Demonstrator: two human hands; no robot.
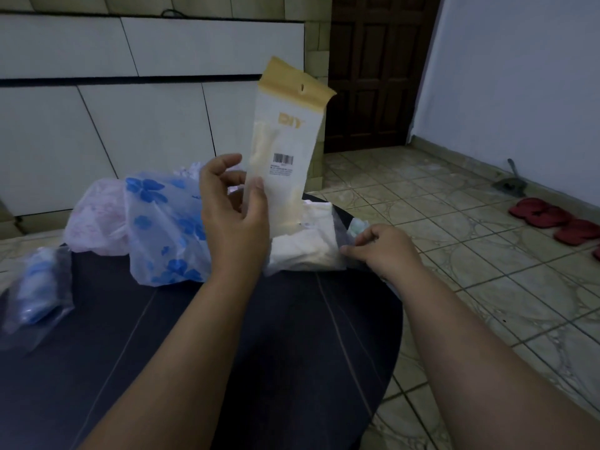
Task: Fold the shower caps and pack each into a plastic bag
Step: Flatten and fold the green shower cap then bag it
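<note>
Dark tabletop is spread beneath both hands. Unfolded shower caps, blue-flowered and pink, are heaped just left of the left hand's grip, so most folding appears undone. One packed cap is seen well to the left. A stack of bags is pinched at its edge by the right hand. Above it, one plastic bag is held upright in the left hand, apparently unfilled.

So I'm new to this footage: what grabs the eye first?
A tall DIY packaging bag with a yellow header, held upright at centre by the left hand. Behind it, left, lies a blue-flowered shower cap; the right hand pinches white bags on the dark table.
</note>
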